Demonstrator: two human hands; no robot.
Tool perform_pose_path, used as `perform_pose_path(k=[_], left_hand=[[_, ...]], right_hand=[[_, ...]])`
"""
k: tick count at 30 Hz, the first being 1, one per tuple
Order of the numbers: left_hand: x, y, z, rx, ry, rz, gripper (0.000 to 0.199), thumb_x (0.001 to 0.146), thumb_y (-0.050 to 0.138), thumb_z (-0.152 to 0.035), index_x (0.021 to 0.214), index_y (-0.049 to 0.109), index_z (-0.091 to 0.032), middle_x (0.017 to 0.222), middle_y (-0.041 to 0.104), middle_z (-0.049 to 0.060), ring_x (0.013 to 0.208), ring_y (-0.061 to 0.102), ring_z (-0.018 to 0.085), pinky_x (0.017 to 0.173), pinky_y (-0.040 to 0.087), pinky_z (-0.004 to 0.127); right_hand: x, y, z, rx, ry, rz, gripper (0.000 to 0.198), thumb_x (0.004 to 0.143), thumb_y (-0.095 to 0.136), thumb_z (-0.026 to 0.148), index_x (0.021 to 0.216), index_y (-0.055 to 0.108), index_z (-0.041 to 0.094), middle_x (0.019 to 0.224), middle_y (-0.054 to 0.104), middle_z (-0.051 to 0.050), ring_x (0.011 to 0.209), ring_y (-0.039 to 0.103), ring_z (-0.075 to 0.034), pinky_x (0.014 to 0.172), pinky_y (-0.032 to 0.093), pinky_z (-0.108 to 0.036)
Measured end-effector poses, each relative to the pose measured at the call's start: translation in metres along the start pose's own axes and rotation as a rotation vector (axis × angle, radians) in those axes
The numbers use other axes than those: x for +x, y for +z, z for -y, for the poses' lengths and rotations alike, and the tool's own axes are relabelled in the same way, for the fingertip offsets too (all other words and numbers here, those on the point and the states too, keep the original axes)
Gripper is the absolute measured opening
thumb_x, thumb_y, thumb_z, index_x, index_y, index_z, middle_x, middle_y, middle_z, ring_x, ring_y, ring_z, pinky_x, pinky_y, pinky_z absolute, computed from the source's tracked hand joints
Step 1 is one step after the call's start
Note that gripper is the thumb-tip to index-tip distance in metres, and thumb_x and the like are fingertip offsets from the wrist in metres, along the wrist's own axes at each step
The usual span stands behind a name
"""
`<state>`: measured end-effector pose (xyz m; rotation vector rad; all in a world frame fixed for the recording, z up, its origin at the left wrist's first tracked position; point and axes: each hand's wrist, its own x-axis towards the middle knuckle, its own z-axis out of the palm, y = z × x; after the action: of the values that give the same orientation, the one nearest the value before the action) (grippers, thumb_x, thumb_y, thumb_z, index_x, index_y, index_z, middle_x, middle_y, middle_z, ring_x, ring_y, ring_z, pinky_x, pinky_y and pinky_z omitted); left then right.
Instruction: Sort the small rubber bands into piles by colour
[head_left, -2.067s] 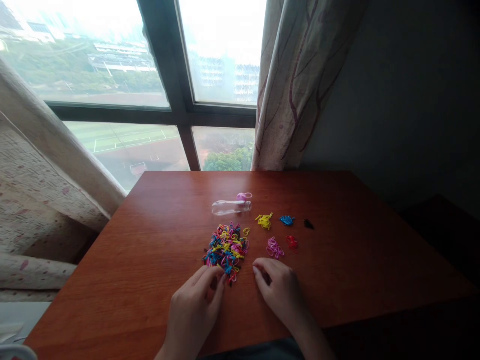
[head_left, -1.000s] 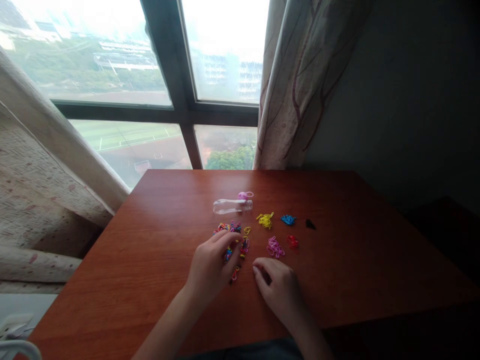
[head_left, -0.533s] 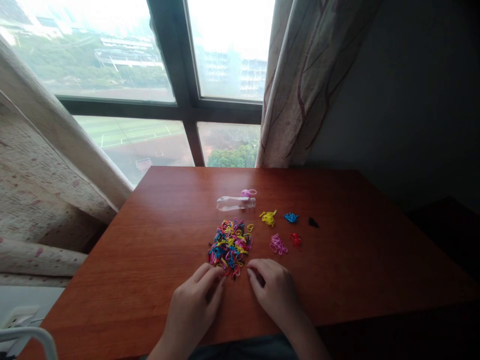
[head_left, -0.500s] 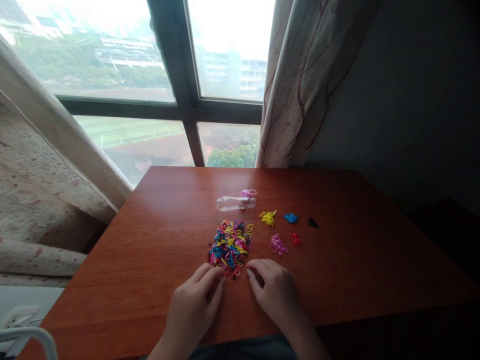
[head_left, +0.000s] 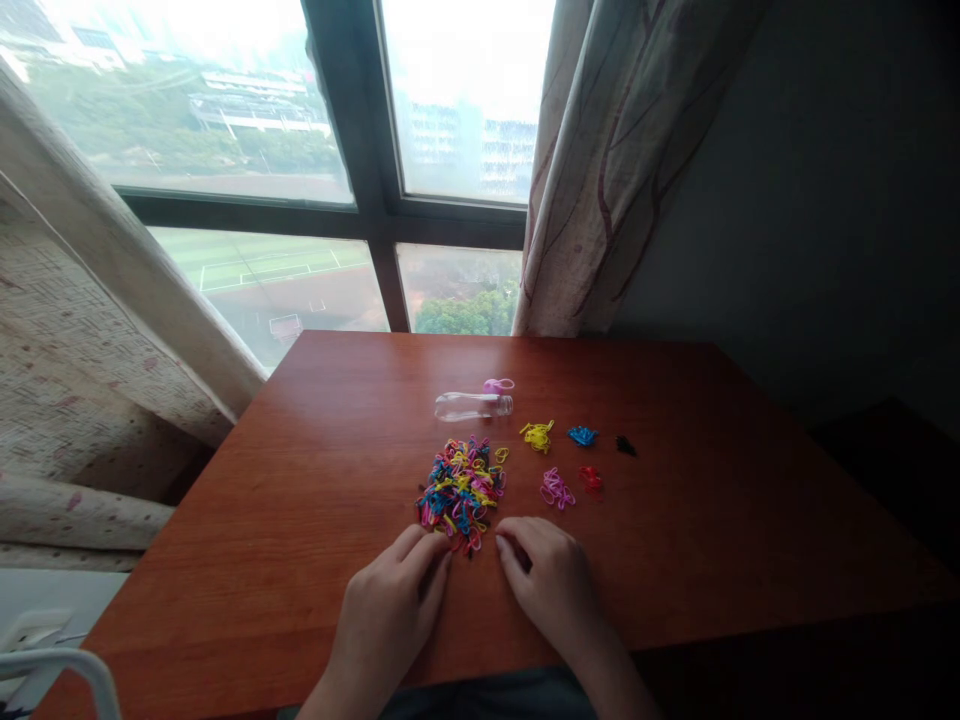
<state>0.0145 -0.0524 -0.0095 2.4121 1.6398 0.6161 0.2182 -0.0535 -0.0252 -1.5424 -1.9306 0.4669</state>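
Note:
A heap of small rubber bands (head_left: 461, 485) in mixed colours lies on the brown table. My left hand (head_left: 394, 590) rests at its near left edge, fingers loosely curled, the thumb a little apart from the index finger. Just right of the heap's near side is my right hand (head_left: 551, 575), also loosely curled; a small gap shows between thumb and index, and I see nothing in it. Right of the heap are small sorted piles: yellow bands (head_left: 538, 435), blue bands (head_left: 582, 436), black bands (head_left: 625, 445), pink bands (head_left: 557, 488) and red bands (head_left: 591, 480).
Behind the heap a clear plastic bottle (head_left: 469, 406) lies on its side, with a pink cap with a loop (head_left: 496, 385) beside its neck. The wooden table (head_left: 300, 480) reaches back to a window between curtains (head_left: 592, 180). A white curved bar (head_left: 75, 660) stands at the lower left.
The view has shifted very slightly. Both hands, the heap and the sorted piles look the same as before.

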Motion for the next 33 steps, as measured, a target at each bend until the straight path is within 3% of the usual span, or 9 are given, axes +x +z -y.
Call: perform_pose_path(k=[20, 25, 29, 33], left_hand=[[0.000, 0.002, 0.002, -0.019, 0.028, -0.015, 0.018, 0.096, 0.045, -0.025, 0.089, 0.061, -0.024, 0.085, 0.068, 0.000, 0.070, 0.068, 0.016, 0.058, 0.046, 0.024], [0.001, 0.002, 0.000, -0.111, 0.047, -0.041, 0.017, 0.096, 0.044, -0.024, 0.091, 0.060, -0.023, 0.085, 0.067, 0.000, 0.069, 0.066, 0.014, 0.059, 0.046, 0.022], [0.019, 0.000, -0.012, -0.170, 0.104, -0.017, 0.019, 0.097, 0.044, -0.024, 0.090, 0.061, -0.022, 0.084, 0.065, 0.000, 0.069, 0.065, 0.014, 0.061, 0.046, 0.022], [0.064, -0.003, -0.036, -0.138, 0.195, 0.057, 0.019, 0.097, 0.045, -0.026, 0.090, 0.062, -0.022, 0.089, 0.065, 0.002, 0.076, 0.065, 0.015, 0.063, 0.046, 0.024]], right_hand=[[-0.001, 0.000, -0.001, 0.001, -0.002, 0.006, 0.016, 0.088, 0.052, 0.014, 0.087, 0.066, 0.022, 0.082, 0.071, -0.002, 0.076, 0.065, -0.018, 0.071, 0.043, -0.026], [-0.001, -0.001, 0.001, -0.016, -0.011, -0.002, 0.016, 0.089, 0.052, 0.014, 0.087, 0.066, 0.022, 0.081, 0.070, -0.002, 0.074, 0.064, -0.017, 0.070, 0.042, -0.026], [0.000, -0.002, 0.003, -0.031, -0.016, 0.007, 0.016, 0.089, 0.052, 0.014, 0.087, 0.065, 0.022, 0.079, 0.069, -0.001, 0.073, 0.062, -0.017, 0.069, 0.040, -0.025], [-0.003, -0.001, 0.003, -0.065, -0.005, 0.005, 0.015, 0.088, 0.051, 0.013, 0.080, 0.062, 0.022, 0.076, 0.066, -0.001, 0.072, 0.061, -0.016, 0.065, 0.036, -0.025]])
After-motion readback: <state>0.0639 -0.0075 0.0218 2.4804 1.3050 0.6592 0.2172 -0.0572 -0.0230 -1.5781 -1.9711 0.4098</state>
